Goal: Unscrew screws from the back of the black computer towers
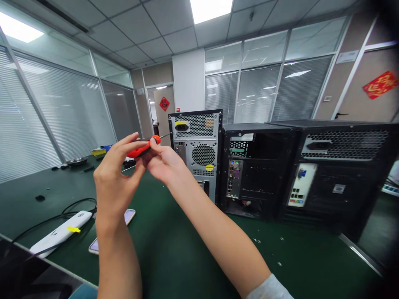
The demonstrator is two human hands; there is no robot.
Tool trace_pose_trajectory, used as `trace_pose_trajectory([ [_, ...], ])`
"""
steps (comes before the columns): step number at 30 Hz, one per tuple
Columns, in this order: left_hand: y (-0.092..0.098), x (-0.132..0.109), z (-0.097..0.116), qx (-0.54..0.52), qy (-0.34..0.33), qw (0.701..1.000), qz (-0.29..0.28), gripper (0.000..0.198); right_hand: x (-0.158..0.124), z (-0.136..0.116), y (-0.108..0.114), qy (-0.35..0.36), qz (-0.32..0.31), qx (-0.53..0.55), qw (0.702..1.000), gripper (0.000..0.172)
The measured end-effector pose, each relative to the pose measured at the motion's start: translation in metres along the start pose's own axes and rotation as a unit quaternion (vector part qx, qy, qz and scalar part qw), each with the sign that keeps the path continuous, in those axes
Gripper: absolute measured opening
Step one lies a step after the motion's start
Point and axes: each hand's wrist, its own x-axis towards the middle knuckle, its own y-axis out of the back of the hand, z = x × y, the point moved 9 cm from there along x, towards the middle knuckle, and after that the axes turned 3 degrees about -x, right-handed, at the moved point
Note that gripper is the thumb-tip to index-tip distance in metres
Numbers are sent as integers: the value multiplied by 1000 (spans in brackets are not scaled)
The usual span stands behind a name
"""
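Both of my hands are raised above the green table (174,253) and meet on a screwdriver (141,149) with an orange-red and black handle. My left hand (114,180) pinches the handle between thumb and fingertips. My right hand (163,164) is closed around the handle's other end, near the thin metal shaft that points right. Just behind the hands a computer case (196,155) with a silver back panel stands upright, its rear facing me.
Two black computer cases (254,166) (338,166) stand to the right of the silver one, rear panels toward me. A white power strip (60,233), black cables (70,207) and a phone (128,216) lie at the left. Small screws (258,241) dot the mat. A metal bowl (76,161) sits far left.
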Motion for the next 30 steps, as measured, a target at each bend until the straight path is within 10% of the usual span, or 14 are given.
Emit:
trace_pose_trajectory([
  [10, 12, -8, -26, 144, 174, 969, 105, 43, -6, -4, 1, 36, -14, 7, 999, 24],
  [30, 5, -12, -17, 165, 138, 966, 143, 32, -4, 9, -2, 10, -43, -6, 999, 29],
])
